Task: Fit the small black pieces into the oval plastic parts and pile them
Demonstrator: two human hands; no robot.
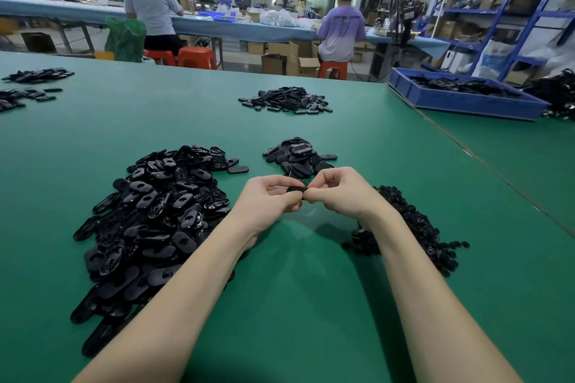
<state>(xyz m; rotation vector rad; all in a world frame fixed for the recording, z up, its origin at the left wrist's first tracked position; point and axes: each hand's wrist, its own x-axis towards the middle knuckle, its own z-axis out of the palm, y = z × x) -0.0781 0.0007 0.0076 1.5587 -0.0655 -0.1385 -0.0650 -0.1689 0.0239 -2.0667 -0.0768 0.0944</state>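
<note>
My left hand (270, 196) and right hand (339, 193) meet above the green table (295, 305), fingers of both curled round one oval part (295, 189), which shows only as a dark sliver between the thumbs. Whether the small black piece is already seated in it I cannot tell; my fingers hide it. To do this step well, I judge that I should steady the oval with the left hand, keep the piece square to its opening, and press with the right thumb until it sits flush, not tilted. Blank ovals lie heaped at 9 o'clock of my hands (155, 211); small black pieces lie at 4 o'clock (417, 227), partly under my right forearm. The near heap at 12 o'clock (298, 155), just beyond my knuckles, is probably the pile of finished parts.
</note>
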